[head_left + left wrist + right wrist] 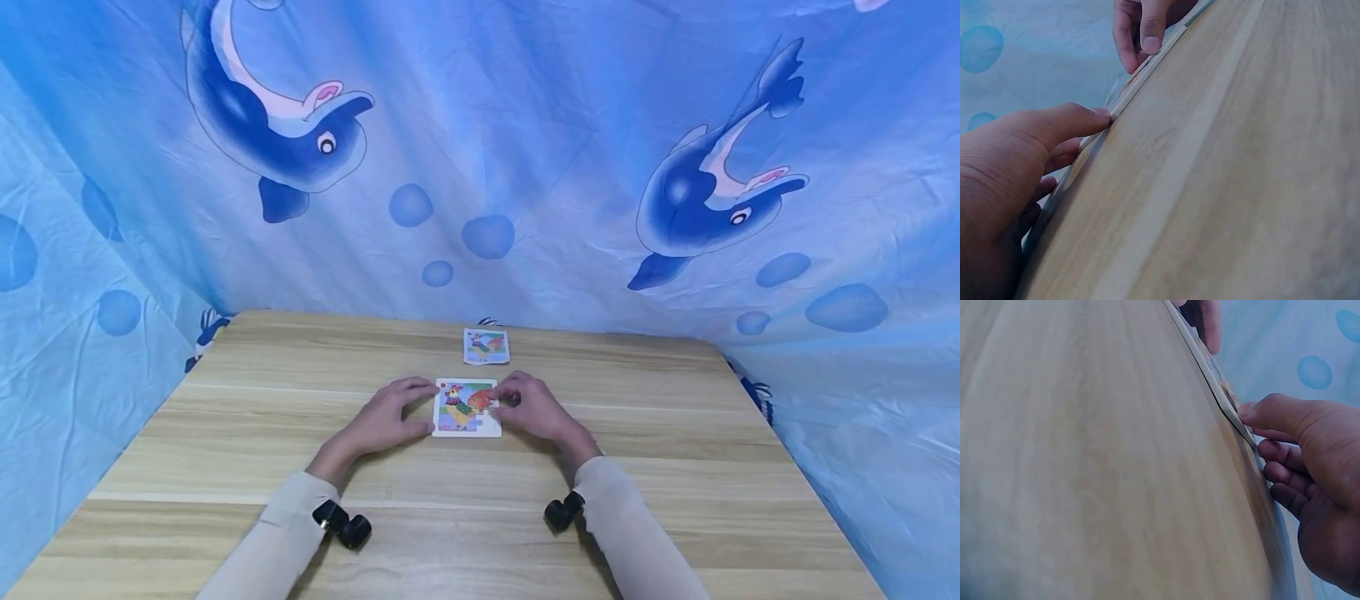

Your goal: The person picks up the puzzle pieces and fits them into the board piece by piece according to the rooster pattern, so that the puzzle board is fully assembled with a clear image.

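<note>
A small jigsaw puzzle board [467, 433] with a white border lies on the table, its picture a colourful rooster. White backing shows at its lower right corner. My left hand [386, 417] holds the board's left side, thumb near the lower corner and index finger near the upper one. In the left wrist view, the left thumb [1094, 119] meets the board's edge. On the right side, my right hand [528, 407] has its thumb and index finger at a puzzle piece [480, 402] with the rooster's orange tail. The fingertips partly hide that piece.
Behind the board lies a picture card [486, 347] with the same rooster. The wooden table [450, 517] ends at a blue curtain [487, 150] printed with dolphins. Black wrist cameras sit on both sleeves.
</note>
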Motion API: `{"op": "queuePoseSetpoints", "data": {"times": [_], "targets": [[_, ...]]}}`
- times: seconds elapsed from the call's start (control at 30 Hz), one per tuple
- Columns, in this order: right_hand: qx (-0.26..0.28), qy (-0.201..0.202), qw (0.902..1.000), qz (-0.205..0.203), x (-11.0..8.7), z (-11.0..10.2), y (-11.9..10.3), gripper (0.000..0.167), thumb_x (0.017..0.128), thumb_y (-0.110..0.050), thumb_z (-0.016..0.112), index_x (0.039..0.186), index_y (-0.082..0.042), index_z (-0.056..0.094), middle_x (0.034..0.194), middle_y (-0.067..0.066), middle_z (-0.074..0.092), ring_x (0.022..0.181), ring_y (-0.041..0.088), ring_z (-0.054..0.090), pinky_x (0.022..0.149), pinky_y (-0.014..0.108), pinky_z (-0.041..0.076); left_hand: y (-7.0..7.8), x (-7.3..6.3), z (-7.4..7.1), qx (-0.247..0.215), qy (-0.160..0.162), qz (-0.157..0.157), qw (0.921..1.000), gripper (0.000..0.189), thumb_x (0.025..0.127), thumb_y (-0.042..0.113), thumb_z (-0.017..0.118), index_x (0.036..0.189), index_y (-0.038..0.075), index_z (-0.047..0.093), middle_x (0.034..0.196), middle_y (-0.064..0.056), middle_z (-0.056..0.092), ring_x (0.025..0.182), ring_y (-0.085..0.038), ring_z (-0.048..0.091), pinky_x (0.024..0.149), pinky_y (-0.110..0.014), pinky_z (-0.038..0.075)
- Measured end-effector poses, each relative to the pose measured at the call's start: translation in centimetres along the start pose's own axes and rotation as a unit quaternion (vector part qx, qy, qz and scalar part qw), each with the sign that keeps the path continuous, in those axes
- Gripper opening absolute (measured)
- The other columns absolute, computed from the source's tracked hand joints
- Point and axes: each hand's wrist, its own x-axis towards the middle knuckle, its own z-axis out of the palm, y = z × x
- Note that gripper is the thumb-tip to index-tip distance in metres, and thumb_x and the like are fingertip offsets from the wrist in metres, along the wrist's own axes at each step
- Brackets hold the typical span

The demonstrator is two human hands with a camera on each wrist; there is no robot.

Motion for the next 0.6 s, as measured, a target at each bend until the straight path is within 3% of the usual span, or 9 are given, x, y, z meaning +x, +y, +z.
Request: {"op": "queuePoseSetpoints", "data": {"times": [0.27,0.6], "targets": [[-0.008,0.001,1.0000,-0.001,0.01,0.10,-0.07,0.025,0.088,-0.019,0.081,0.113,-0.015,0.078,0.108,0.000,0.065,0.097,0.015,0.057,0.084,0.028,0.050,-0.35,0.08,0.34,0.003,0.000,-0.003,1.0000,0.062,0.089,0.033,0.076,0.145,0.015,0.060,0.155,-0.010,0.052,0.148,-0.039,0.043,0.120,-0.067,0.032],[-0.013,0.035,0.9987,-0.035,0.19,0.80,-0.29,0.021,0.088,-0.018,0.081,0.110,-0.016,0.081,0.105,0.000,0.067,0.093,0.015,0.060,0.078,0.024,0.051,-0.24,0.19,0.18,0.013,0.001,0.006,0.9999,0.063,0.089,0.033,0.077,0.146,0.013,0.059,0.153,-0.013,0.053,0.144,-0.042,0.046,0.119,-0.067,0.033]]}}
